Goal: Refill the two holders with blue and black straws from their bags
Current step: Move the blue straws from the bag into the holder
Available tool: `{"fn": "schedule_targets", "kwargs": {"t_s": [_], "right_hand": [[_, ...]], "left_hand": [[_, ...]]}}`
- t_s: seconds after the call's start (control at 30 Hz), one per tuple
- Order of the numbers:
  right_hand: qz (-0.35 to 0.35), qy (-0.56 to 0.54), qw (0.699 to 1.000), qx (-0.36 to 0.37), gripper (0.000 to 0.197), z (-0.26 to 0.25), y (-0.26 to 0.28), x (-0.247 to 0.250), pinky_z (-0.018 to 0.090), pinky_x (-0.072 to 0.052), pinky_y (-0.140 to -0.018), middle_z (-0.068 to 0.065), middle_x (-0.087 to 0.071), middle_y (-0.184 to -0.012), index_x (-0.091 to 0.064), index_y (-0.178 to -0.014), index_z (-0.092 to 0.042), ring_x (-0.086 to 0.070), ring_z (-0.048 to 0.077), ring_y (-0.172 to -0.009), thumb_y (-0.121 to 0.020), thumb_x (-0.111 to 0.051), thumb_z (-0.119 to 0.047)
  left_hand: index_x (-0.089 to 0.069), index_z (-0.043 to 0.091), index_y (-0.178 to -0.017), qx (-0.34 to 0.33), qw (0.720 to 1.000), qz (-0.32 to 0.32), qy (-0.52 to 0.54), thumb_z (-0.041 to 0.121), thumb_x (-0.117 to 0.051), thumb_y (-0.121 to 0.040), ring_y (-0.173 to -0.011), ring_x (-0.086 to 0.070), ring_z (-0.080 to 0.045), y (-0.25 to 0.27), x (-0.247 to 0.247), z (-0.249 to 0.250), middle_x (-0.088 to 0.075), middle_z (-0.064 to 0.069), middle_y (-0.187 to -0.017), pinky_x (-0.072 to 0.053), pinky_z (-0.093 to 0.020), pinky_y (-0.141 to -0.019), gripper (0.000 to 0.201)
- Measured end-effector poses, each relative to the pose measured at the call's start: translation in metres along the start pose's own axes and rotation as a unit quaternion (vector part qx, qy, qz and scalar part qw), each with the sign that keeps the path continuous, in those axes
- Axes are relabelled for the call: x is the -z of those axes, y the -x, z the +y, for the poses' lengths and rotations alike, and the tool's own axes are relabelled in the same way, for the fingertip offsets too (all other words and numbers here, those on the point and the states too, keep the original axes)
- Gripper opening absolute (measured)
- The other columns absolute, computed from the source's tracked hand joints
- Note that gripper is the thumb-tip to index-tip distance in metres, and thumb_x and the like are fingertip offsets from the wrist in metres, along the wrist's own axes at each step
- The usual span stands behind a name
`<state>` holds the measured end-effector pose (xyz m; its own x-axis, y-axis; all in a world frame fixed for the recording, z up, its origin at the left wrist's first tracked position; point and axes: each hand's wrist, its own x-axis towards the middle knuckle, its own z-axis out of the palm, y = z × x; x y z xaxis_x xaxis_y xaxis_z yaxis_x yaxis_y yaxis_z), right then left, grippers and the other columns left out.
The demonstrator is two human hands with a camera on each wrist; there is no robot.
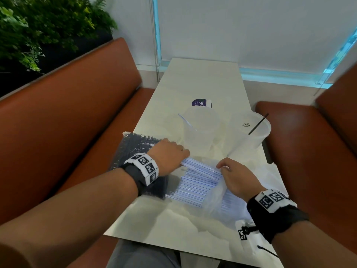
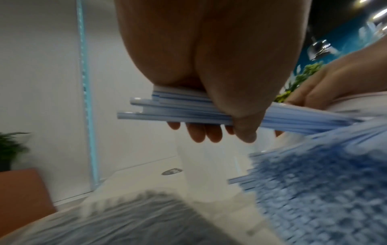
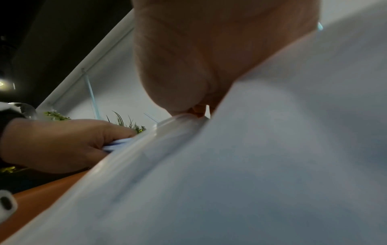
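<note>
My left hand grips a bundle of blue-striped straws by one end, just outside the mouth of their clear bag. In the left wrist view its fingers curl under the straw bundle and the thumb lies over it. My right hand pinches the bag's open edge. The bag of black straws lies under my left wrist. Two clear holders stand behind: the left holder has one blue straw, the right holder one black straw.
The white table runs between two orange-brown benches. A round purple sticker sits behind the left holder. A plant stands at the far left. The bag plastic fills most of the right wrist view.
</note>
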<state>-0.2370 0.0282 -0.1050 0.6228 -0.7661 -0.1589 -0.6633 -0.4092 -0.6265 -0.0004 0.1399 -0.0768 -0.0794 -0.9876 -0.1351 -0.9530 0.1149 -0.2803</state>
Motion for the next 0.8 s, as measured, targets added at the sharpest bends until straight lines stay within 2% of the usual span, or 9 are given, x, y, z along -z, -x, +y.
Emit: {"fn": "schedule_targets", "kwargs": {"t_s": [0.13, 0.23, 0.33, 0.43, 0.5, 0.57, 0.67, 0.73, 0.8], "right_hand": [[0.001, -0.007, 1.0, -0.002, 0.023, 0.002, 0.0, 0.0, 0.02, -0.038, -0.064, -0.016, -0.063, -0.089, -0.059, -0.094, -0.037, -0.057, 0.001, -0.078, -0.1, -0.042, -0.021], [0.007, -0.012, 1.0, 0.006, 0.023, -0.003, -0.002, 0.001, 0.022, -0.04, -0.071, -0.013, -0.066, -0.094, -0.061, -0.092, -0.032, -0.059, 0.007, -0.088, -0.104, -0.042, -0.034], [0.098, -0.08, 0.992, 0.024, 0.03, -0.015, -0.002, 0.006, 0.032, -0.039, -0.081, -0.01, -0.066, -0.097, -0.06, -0.099, -0.028, -0.06, 0.013, -0.094, -0.104, -0.038, -0.048], [0.192, -0.269, 0.943, 0.043, 0.039, -0.04, -0.001, 0.014, 0.032, -0.043, -0.089, -0.013, -0.067, -0.104, -0.061, -0.107, -0.028, -0.062, 0.007, -0.102, -0.095, -0.039, -0.057], [0.158, -0.35, 0.922, 0.039, 0.041, -0.057, -0.006, 0.017, 0.034, -0.049, -0.092, -0.007, -0.072, -0.105, -0.069, -0.106, -0.022, -0.066, 0.013, -0.103, -0.091, -0.041, -0.048], [0.134, -0.328, 0.934, 0.054, 0.035, -0.069, -0.009, 0.02, 0.034, -0.053, -0.085, -0.003, -0.075, -0.093, -0.075, -0.092, -0.017, -0.069, 0.018, -0.094, -0.092, -0.045, -0.035], [0.213, -0.372, 0.903, 0.034, 0.032, -0.072, -0.012, 0.028, 0.025, -0.053, -0.08, -0.005, -0.077, -0.085, -0.077, -0.084, -0.018, -0.071, 0.013, -0.087, -0.097, -0.048, -0.021], [0.196, -0.377, 0.905, 0.025, 0.035, -0.072, -0.014, 0.029, 0.029, -0.054, -0.081, -0.002, -0.077, -0.086, -0.079, -0.086, -0.015, -0.072, 0.015, -0.088, -0.101, -0.048, -0.024], [0.159, -0.388, 0.908, 0.015, 0.043, -0.073, -0.015, 0.027, 0.029, -0.054, -0.078, 0.001, -0.078, -0.088, -0.08, -0.088, -0.015, -0.072, 0.016, -0.087, -0.101, -0.049, -0.041]], "left_hand": [[-0.047, 0.025, -0.121, 0.044, 0.999, -0.008, 0.002, 0.025, -0.05, -0.098, -0.104, -0.058, -0.022, 0.016, -0.011, -0.041, -0.062, 0.002, -0.115, -0.042, -0.038, -0.095, 0.023], [-0.047, 0.027, -0.119, 0.078, 0.996, -0.007, 0.03, 0.023, -0.05, -0.098, -0.099, -0.057, -0.019, 0.031, -0.018, -0.064, -0.062, 0.002, -0.113, -0.04, -0.035, -0.088, 0.021], [-0.05, 0.025, -0.12, 0.099, 0.993, 0.007, 0.062, 0.022, -0.05, -0.098, -0.095, -0.058, -0.019, 0.041, -0.023, -0.072, -0.063, 0.002, -0.11, -0.043, -0.035, -0.083, 0.022], [-0.053, 0.022, -0.119, 0.103, 0.988, 0.052, 0.107, 0.024, -0.055, -0.097, -0.093, -0.06, -0.021, 0.037, -0.017, -0.06, -0.064, 0.0, -0.107, -0.048, -0.037, -0.08, 0.022], [-0.054, 0.02, -0.115, 0.085, 0.984, 0.079, 0.132, 0.024, -0.056, -0.095, -0.089, -0.061, -0.024, 0.026, -0.006, -0.042, -0.063, -0.001, -0.103, -0.05, -0.04, -0.075, 0.021], [-0.054, 0.019, -0.111, 0.069, 0.982, 0.109, 0.136, 0.025, -0.059, -0.092, -0.084, -0.061, -0.026, 0.013, 0.008, -0.024, -0.062, -0.002, -0.098, -0.051, -0.04, -0.069, 0.021], [-0.051, 0.021, -0.115, 0.071, 0.975, 0.163, 0.137, 0.03, -0.06, -0.092, -0.081, -0.062, -0.026, -0.003, 0.021, -0.009, -0.062, -0.001, -0.097, -0.046, -0.034, -0.061, 0.027], [-0.05, 0.022, -0.118, 0.054, 0.973, 0.179, 0.135, 0.032, -0.06, -0.092, -0.078, -0.062, -0.025, -0.012, 0.029, 0.005, -0.062, 0.0, -0.096, -0.039, -0.032, -0.057, 0.03], [-0.05, 0.022, -0.118, 0.043, 0.973, 0.182, 0.138, 0.032, -0.059, -0.094, -0.078, -0.061, -0.026, -0.019, 0.037, 0.016, -0.061, 0.0, -0.095, -0.037, -0.032, -0.057, 0.027]]}}
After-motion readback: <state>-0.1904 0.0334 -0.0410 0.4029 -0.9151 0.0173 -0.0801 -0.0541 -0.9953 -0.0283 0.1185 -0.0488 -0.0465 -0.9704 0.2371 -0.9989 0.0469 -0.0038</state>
